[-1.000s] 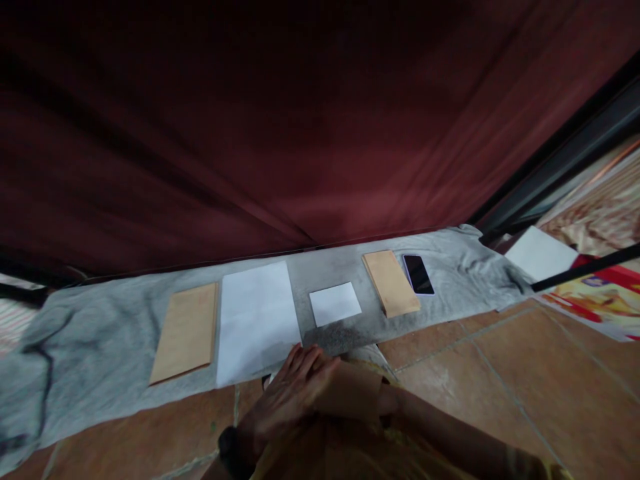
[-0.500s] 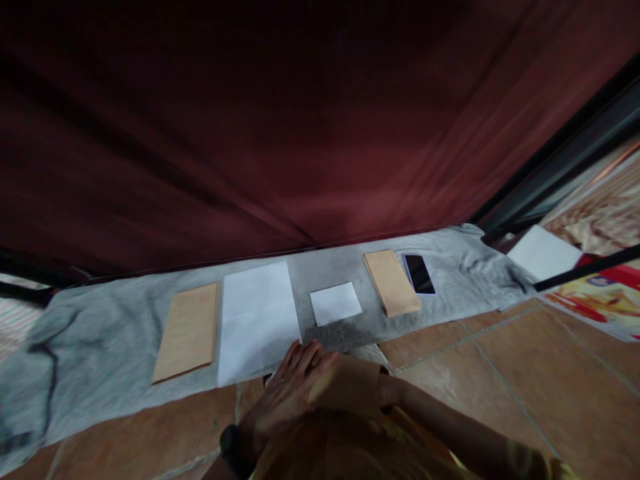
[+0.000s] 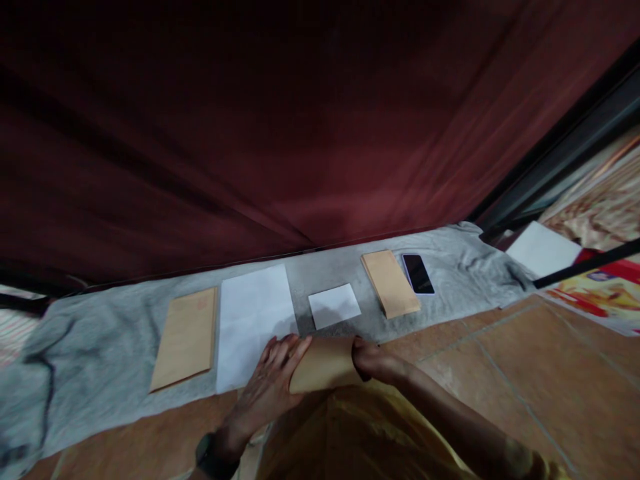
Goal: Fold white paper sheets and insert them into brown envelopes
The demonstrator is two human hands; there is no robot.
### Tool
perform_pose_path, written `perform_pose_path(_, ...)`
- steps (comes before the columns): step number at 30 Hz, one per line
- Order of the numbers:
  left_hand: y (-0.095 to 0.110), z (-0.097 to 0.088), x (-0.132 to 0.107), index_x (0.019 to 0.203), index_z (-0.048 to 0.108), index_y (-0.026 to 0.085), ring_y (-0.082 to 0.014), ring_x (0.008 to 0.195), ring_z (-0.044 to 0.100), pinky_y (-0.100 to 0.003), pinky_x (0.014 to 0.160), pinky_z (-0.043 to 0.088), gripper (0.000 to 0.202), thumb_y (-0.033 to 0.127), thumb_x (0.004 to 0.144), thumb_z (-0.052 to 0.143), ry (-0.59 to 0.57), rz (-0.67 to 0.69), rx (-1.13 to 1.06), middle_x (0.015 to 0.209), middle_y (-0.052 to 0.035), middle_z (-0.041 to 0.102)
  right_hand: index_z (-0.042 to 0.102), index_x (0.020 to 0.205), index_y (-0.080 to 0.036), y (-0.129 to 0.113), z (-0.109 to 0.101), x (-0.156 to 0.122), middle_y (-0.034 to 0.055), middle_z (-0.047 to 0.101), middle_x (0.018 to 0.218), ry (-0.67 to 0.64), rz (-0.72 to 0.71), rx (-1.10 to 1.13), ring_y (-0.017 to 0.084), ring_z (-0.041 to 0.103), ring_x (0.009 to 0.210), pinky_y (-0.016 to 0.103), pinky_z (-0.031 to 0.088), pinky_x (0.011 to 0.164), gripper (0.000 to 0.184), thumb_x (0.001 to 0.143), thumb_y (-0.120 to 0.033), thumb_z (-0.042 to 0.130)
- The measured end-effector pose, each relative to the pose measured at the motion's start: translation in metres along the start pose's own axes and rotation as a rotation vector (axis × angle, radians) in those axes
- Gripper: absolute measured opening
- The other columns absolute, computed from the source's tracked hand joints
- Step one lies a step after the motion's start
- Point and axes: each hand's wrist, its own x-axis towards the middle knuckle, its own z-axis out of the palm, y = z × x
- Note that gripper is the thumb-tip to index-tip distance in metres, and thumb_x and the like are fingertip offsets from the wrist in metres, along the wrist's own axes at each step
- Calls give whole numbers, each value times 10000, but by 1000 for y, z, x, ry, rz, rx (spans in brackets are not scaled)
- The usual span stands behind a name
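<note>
A brown paper envelope [image 3: 324, 363] is held level in front of my body, at the near edge of the cloth. My left hand [image 3: 273, 380] grips its left end, with the fingers lying along the far side and the thumb hidden. At the other end, my right hand [image 3: 373, 360] holds the envelope at a dark gap that looks like its open mouth; some fingertips are out of sight there. Just beyond the hands lie a large white sheet of paper [image 3: 255, 313] and a small white paper [image 3: 334, 305].
A grey cloth [image 3: 100, 347] covers the narrow bench. On it rest a stack of larger brown envelopes [image 3: 186, 340] at left, a stack of smaller ones [image 3: 391, 283] and a phone [image 3: 419, 274] at right. A dark red curtain [image 3: 320, 167] hangs behind; tiled floor [image 3: 500, 373] lies in front.
Both hands have moved up and away from my body with the envelope, toward the cloth. My right hand has come left, and the dark gap at the envelope's right end now shows.
</note>
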Motion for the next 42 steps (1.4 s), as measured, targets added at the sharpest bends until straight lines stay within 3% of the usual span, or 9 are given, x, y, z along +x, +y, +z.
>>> perform_pose_path(3,-10,3,-6,1605,126,281,-307,1418,428,-539,1212,290,1041,303,759,732,29,-25,18,1512,-123,470,688,714,-189,-14,-5,-3,-23,605,607,-133,-31,-30,114,516,554,211,386,507,139,777,-310,662)
perform_pose_path(6,-23,5,-15,1609,111,258,-312,1387,460,-524,1193,323,1039,303,766,717,77,-91,48,1486,-135,489,732,919,-198,-26,-16,-6,9,713,885,-221,-146,117,153,633,811,250,495,750,266,828,-441,674)
perform_pose_path(8,-32,6,-20,1610,110,252,-317,1365,481,-511,1171,354,1032,316,771,709,102,-133,73,1462,-135,511,717,1081,-200,-25,-27,0,52,724,1064,-196,-170,212,186,664,932,308,512,864,375,870,-499,634)
perform_pose_path(11,-41,5,-26,1609,116,251,-322,1334,511,-502,1148,380,1005,335,787,687,148,-168,114,1442,-134,531,674,1145,-198,-6,-44,21,81,714,1084,65,-198,108,196,671,884,350,536,849,399,917,-498,542)
perform_pose_path(15,-49,2,-29,1614,92,243,-339,1342,500,-506,1135,383,1003,304,791,663,183,-215,146,1442,-146,520,611,1234,-184,28,-53,60,121,670,1137,534,-224,-415,235,655,947,403,516,920,364,922,-353,529)
perform_pose_path(19,-60,2,-32,1614,44,263,-349,1344,486,-530,1123,387,1022,317,792,648,198,-263,152,1427,-147,509,517,1358,-119,46,-45,83,190,624,1201,693,-145,-772,306,614,1119,417,468,1001,488,926,-337,581)
perform_pose_path(24,-70,8,-36,1609,50,260,-347,1340,487,-548,1149,342,1027,325,786,660,203,-282,173,1434,-155,490,474,1396,-122,51,-35,96,213,576,1269,723,-37,-931,344,563,1198,396,455,978,587,896,-375,647)
perform_pose_path(35,-73,16,-34,1593,154,219,-348,1373,463,-550,1158,314,954,305,788,660,205,-286,181,1446,-177,504,564,1207,-143,42,-41,108,154,652,1141,704,128,-875,308,599,1117,367,450,912,437,815,-297,681)
perform_pose_path(42,-77,23,-35,1603,133,237,-329,1385,457,-522,1155,328,969,303,792,659,203,-301,154,1459,-160,501,641,885,-187,43,-52,105,103,665,1012,630,-21,-633,270,616,1044,360,461,922,96,790,-175,637)
